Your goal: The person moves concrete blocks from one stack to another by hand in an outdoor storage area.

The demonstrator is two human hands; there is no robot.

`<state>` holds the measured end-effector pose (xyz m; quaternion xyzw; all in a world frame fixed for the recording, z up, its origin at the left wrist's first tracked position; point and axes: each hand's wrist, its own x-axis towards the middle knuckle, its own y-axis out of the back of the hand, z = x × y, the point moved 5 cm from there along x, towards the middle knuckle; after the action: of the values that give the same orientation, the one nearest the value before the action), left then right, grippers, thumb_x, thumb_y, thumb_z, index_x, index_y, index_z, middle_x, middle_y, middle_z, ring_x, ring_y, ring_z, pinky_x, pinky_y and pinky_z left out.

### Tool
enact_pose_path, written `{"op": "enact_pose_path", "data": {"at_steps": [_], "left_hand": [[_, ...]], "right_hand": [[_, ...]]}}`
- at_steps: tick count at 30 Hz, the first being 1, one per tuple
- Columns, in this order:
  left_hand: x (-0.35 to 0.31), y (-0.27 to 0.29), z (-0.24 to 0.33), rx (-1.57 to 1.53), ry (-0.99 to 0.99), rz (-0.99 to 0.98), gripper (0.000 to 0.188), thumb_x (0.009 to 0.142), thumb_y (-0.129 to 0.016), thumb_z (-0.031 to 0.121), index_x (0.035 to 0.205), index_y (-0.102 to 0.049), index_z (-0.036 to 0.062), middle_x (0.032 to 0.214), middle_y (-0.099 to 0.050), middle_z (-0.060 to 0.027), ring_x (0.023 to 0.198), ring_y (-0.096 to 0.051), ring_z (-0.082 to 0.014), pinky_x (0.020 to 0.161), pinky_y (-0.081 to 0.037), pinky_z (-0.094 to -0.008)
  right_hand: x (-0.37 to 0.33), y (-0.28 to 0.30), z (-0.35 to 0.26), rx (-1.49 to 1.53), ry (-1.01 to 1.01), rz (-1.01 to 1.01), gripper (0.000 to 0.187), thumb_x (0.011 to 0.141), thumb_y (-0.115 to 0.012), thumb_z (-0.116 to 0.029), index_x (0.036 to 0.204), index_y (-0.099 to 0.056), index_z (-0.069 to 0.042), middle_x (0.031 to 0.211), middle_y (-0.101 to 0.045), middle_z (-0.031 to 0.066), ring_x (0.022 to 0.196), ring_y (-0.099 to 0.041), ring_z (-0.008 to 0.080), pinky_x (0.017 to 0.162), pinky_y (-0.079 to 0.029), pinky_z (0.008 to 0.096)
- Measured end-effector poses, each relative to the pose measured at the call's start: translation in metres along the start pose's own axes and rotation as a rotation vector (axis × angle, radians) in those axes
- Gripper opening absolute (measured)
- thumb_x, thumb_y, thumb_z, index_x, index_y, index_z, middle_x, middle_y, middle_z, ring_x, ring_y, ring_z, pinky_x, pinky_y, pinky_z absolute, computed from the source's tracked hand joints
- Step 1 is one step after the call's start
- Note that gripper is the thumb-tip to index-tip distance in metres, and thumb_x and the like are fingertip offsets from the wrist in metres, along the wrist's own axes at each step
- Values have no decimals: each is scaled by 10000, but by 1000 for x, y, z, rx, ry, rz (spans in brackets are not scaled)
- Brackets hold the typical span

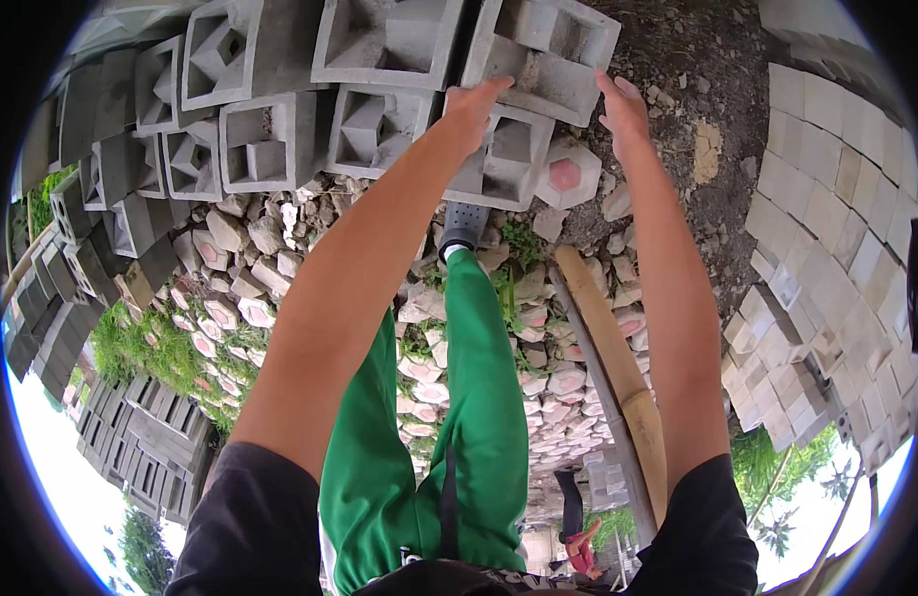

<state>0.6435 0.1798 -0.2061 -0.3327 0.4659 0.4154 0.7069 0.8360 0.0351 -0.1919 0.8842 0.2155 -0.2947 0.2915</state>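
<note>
A grey hollow concrete block (544, 73) lies at the top centre, slightly askew on the stack. My left hand (471, 114) is closed on its near left corner, with the thumb over the upper rim. My right hand (626, 111) is at the block's right edge, fingers apart. One fingertip meets that edge, while a narrow gap separates the rest of the hand from it. Beneath sits another hollow block (510, 154), and a hexagonal paver with a red centre (568, 175) is just right of that.
Stacked hollow blocks (384, 129) run off to the left. Rubble and broken pavers (265, 238) cover the ground around my grey shoe (466, 224). A bamboo pole (603, 348) lies at right, near a stack of pale blocks (841, 189). Another person (581, 546) is visible behind.
</note>
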Motion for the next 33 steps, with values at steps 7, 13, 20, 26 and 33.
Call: {"op": "enact_pose_path", "data": {"at_steps": [7,13,20,26,33], "left_hand": [[2,2,6,58,23,218,527,669,-794,159,1065,-502,-30,1192,-504,-151,1077,-510,-241,892,-487,-330],[10,-7,-3,46,37,284,505,623,-818,96,1007,-525,-54,1071,-567,-144,951,-585,-243,748,-560,-286],[12,5,-20,49,-60,410,685,629,-748,71,1240,-470,-65,994,-630,-171,838,-617,-232,686,-500,-332],[-81,0,-79,-63,24,259,835,592,-734,98,1365,-421,45,1095,-633,-183,972,-619,-253,855,-479,-346],[-216,85,-215,-3,-54,302,983,604,-751,188,1439,-256,32,1288,-511,-218,1164,-523,-285,979,-408,-309]], "right_hand": [[40,-31,-14,-162,-11,-147,839,716,-700,-541,1250,-485,69,1231,-544,210,1164,-514,289,964,-396,377],[77,-25,11,-176,-158,-29,649,728,-735,-410,1147,-567,56,1159,-586,202,1075,-563,294,911,-429,372],[55,-37,16,189,-153,-186,370,727,-678,-75,1066,-581,41,962,-632,152,855,-629,282,754,-498,406],[11,47,76,88,-133,-107,537,685,-725,-83,1144,-496,76,1090,-592,172,961,-585,283,844,-468,406],[-201,57,96,-68,-94,-170,505,714,-642,57,1197,-494,58,1170,-585,129,1049,-566,263,937,-420,368]]}}
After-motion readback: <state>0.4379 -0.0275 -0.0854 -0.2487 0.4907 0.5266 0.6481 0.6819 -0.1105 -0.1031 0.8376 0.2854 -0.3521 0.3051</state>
